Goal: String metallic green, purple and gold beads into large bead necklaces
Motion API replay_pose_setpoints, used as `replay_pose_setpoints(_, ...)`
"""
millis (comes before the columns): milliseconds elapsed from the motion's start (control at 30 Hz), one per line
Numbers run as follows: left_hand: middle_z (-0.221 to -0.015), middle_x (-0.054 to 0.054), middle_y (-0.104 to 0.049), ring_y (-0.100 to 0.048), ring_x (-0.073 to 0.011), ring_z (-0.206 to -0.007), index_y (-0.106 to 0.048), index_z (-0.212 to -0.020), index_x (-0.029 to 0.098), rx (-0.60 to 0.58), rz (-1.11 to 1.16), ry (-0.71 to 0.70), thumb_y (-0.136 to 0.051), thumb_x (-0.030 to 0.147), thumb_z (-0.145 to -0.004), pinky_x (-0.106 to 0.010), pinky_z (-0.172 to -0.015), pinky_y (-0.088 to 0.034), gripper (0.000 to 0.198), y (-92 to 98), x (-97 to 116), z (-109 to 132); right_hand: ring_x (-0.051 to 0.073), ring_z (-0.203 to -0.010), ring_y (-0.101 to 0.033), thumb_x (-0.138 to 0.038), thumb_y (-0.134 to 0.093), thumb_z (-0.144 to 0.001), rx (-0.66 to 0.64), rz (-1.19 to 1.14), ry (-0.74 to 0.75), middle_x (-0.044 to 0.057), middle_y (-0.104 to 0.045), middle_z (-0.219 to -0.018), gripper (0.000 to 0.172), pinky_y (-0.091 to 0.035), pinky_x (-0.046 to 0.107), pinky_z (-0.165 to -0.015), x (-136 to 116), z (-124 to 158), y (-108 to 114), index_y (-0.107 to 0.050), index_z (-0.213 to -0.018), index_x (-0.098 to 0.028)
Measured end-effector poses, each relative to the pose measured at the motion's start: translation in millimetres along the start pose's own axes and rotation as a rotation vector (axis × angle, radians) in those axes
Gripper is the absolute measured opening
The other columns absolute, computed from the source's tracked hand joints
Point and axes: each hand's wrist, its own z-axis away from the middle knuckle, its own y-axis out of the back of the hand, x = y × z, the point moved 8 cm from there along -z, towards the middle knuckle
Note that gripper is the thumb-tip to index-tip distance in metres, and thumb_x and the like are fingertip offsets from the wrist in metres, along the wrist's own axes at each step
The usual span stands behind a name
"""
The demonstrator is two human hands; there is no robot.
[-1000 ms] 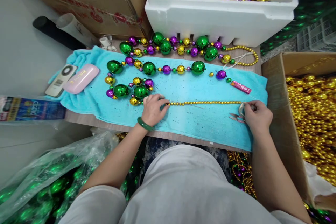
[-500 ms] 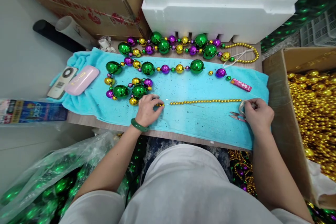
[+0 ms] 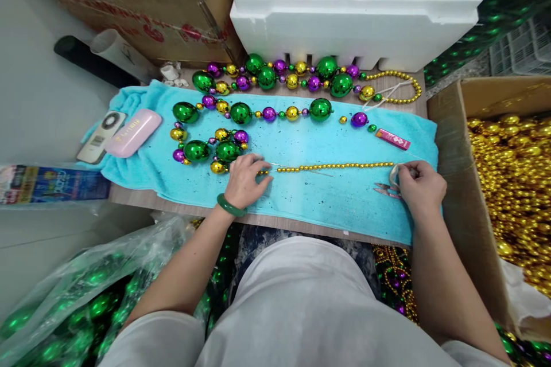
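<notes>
A string of small gold beads (image 3: pixel 344 166) lies nearly straight across the blue towel (image 3: pixel 314 206). At its left end, my left hand (image 3: pixel 247 180) rests with thumb and fingers apart, beside a few gold beads set off by a short gap. A thin needle-like wire (image 3: pixel 318 172) lies along the string there. My right hand (image 3: pixel 422 186) is closed at the string's right end, pinching a pale curled strip (image 3: pixel 393 174); the rest of its grip is hidden. Small thread snips (image 3: pixel 386 190) lie just left of that hand. Above is a strand with large green beads (image 3: pixel 241 113).
A finished-looking bead necklace (image 3: pixel 267 77) lies behind the towel, before a white foam box (image 3: pixel 353 28). Loose on the towel are a purple bead (image 3: pixel 359 119) and a pink packet (image 3: pixel 393 139). A carton of gold beads (image 3: pixel 447 143) stands right; a pink case (image 3: pixel 133 133) lies left.
My left thumb and fingers have spread a little and lifted off the beads at the string's left end. The right hand keeps its pinch. The whole view has shifted slightly.
</notes>
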Motion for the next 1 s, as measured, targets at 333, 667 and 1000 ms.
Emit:
replay_pose_setpoints(333, -0.111, -0.004, -0.063, -0.052, -0.0254, -0.107, -0.072, -0.092, 0.029, 0.068, 0.035, -0.071, -0.063, 0.035, -0.081, -0.043, -0.091, -0.035, 0.016, -8.7, 26, -12, 0.021, -0.065, -0.053, -0.039, -0.054, -0.072, 0.003, 0.009, -0.001, 0.003, -0.062, -0.067, 0.023, -0.034, 0.03, -0.06, 2, -1, -2, -0.067, -0.08, -0.021)
replay_pose_setpoints(667, -0.111, -0.005, -0.063, -0.052, -0.0257, -0.108, -0.072, -0.086, 0.027, 0.074, 0.011, -0.026, -0.062, 0.032, -0.08, -0.043, -0.091, -0.035, 0.013, -1.7, 8, -3, 0.021, -0.064, -0.053, -0.039, -0.054, -0.073, -0.005, 0.027, -0.004, 0.004, -0.062, -0.068, 0.024, -0.033, 0.03, -0.059, 1, 0, -1, -0.067, -0.081, -0.021)
replay_pose_setpoints(1000, -0.112, -0.006, -0.063, -0.051, -0.027, -0.11, -0.072, -0.086, 0.027, 0.051, 0.008, -0.013, -0.062, 0.031, -0.079, -0.044, -0.091, -0.036, 0.013, -3.5, 9, -4, 0.021, -0.064, -0.053, -0.04, -0.052, -0.074, -0.003, 0.018, 0.025, 0.005, -0.062, -0.068, 0.025, -0.033, 0.03, -0.058, 2, -1, -2, -0.066, -0.08, -0.021)
